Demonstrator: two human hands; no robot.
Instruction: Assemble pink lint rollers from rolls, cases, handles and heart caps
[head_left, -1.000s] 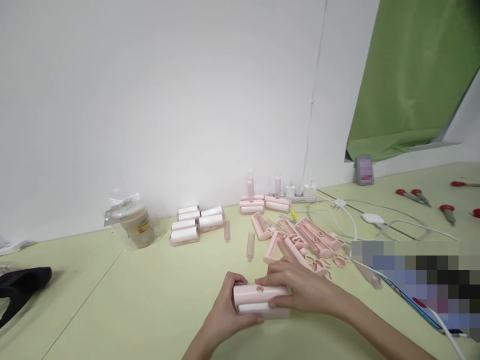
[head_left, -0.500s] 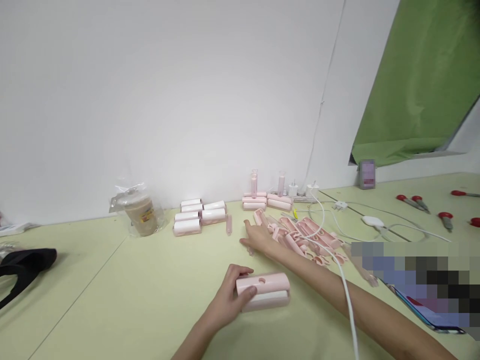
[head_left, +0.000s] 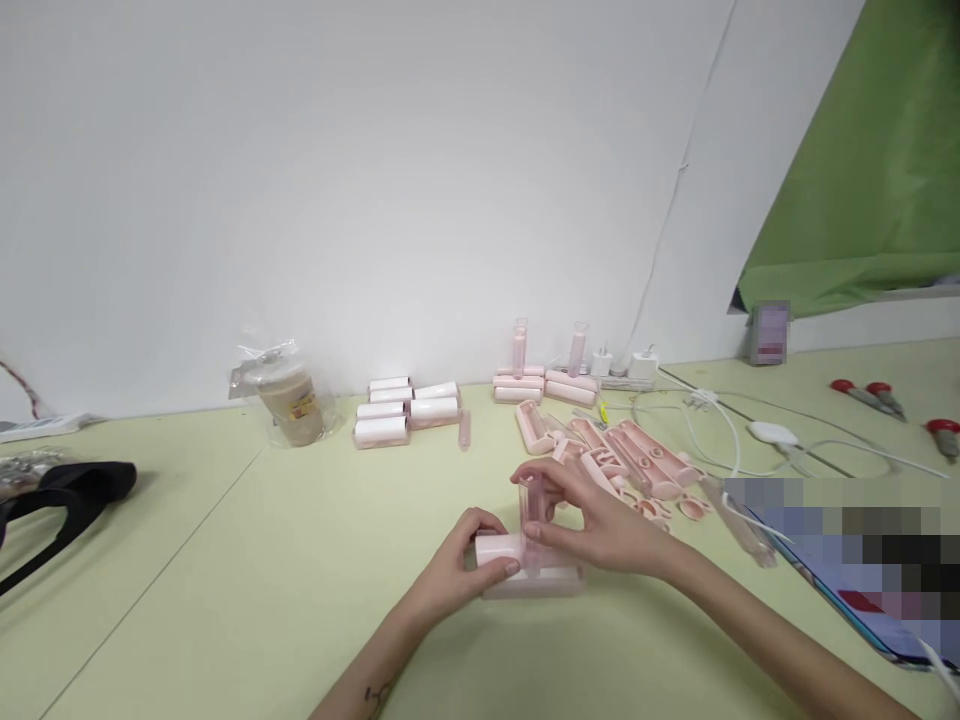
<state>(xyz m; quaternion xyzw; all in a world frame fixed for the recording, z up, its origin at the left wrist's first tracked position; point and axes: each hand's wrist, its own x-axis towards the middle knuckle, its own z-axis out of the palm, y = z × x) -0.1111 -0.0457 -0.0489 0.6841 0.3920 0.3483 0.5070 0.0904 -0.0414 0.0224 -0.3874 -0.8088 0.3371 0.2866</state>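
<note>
A pink lint-roller case (head_left: 501, 551) lies on the pale green table (head_left: 247, 590) in front of me. My left hand (head_left: 456, 566) grips its left end. Standing upright on top of the case is a translucent pink handle tube (head_left: 531, 500), and my right hand (head_left: 596, 527) pinches it with fingers closed around it. The tube's lower end meets the case's top. Behind my right hand lies a heap of loose pink case parts (head_left: 634, 462).
Finished white-and-pink rollers (head_left: 401, 412) are grouped at the back, more with upright handles (head_left: 545, 377) near the wall chargers (head_left: 624, 367). A bagged drink cup (head_left: 289, 402) stands left, a black strap (head_left: 64, 500) far left. White cables (head_left: 750, 435), red-handled tools (head_left: 874, 395) and a phone lie right.
My right hand reached to the parts behind, picked up a pink handle tube and brought it back onto the case. The left hand kept hold of the case.
</note>
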